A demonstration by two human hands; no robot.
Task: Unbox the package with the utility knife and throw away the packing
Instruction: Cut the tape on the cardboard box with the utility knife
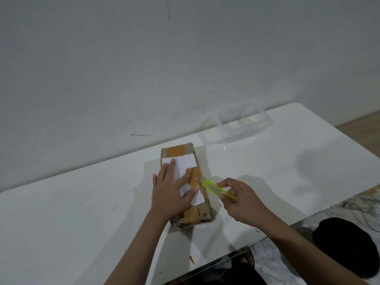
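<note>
The package [186, 182] lies flat on the white desk [82, 212], long axis running away from the person, a brown cardboard parcel banded with tan tape [178, 151] and carrying a white label [185, 163] on top. The left hand [171, 188] is spread flat over that label, fingers straight and pressing down, pinning the parcel in place. And here's the utility knife [216, 187], yellow-green body, gripped in the right hand [241, 199] with fingers curled round the handle, its tip right at the parcel's right edge where a strip of tape wraps over. Whether the blade has bitten in yet is too small to tell.

This looks like the cutting step, early in the job: the parcel is sealed, nothing taken out. The next move, as I read it, calls for drawing the blade along the taped seam with a shallow angle, steady downward hold from the flat hand, and those left fingertips sit close to the knife's line, so the cut should run clear of them.

Further back, near the wall, a clear plastic container [236, 126] sits on the desk well apart from the parcel; nothing shows inside it. A small scrap of tape [192, 260] lies at the near edge of the desk
</note>
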